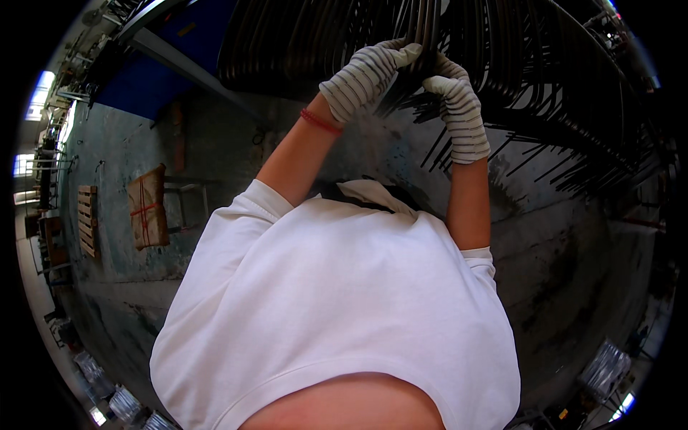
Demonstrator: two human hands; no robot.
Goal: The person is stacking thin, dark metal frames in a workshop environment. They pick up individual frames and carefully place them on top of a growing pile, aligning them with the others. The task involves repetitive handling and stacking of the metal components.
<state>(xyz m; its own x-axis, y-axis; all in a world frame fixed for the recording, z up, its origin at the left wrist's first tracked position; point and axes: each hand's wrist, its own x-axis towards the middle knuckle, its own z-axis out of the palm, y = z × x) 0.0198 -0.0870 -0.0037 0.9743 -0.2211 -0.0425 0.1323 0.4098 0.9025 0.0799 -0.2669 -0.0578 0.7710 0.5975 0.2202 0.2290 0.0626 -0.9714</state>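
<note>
Many dark bent metal tubes (294, 43) stand side by side in a dense row at the top of the head view, rounded at their lower bends. My left hand (369, 75), in a white glove with grey stripes, closes around tubes near the middle of the row. Just right of it, my right hand (459, 107) wears a matching glove. Its fingers curl onto the same group of tubes, with the thumb toward the left hand. The fingertips of both hands are partly hidden by the tubes and the gloves.
A blue panel (165, 64) with a grey metal frame bar (193, 72) stands at the upper left. More dark tubes with loose ends (559, 154) jut out at right. On the floor at left are a stool with a tied brown cushion (148, 208) and a wooden pallet (87, 221).
</note>
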